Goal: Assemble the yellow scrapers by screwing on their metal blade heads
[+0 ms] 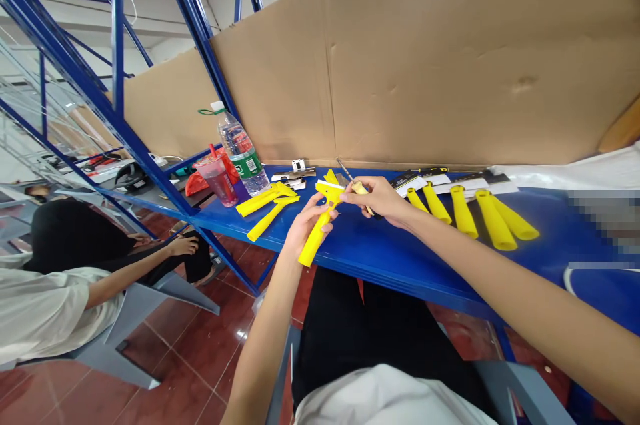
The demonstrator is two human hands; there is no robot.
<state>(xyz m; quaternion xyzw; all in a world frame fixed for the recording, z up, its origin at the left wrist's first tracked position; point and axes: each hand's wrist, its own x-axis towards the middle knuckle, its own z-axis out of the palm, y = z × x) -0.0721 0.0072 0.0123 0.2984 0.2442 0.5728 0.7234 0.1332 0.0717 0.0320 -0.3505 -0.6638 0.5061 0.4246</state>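
Note:
My left hand (307, 224) is closed around a yellow plastic scraper (315, 236), its wide head tilted up and a white strip along the top. Right beside that head, my right hand (373, 197) grips a screwdriver (359, 188) with a pale yellow handle; its thin metal shaft points up and away. The fingertips of my right hand are close to the scraper head, and I cannot tell whether they touch it. Several yellow scrapers (265, 217) lie to the left of my hands. More yellow-handled scrapers (465, 213) with black-and-white card sleeves lie to the right.
The blue table (400, 248) backs onto a cardboard wall (425, 58). A water bottle (244, 152) and a red drink cup (220, 178) stand at the left by a blue metal post (150, 172). Small metal pieces (295, 175) lie behind. Another person (65, 292) sits at the left.

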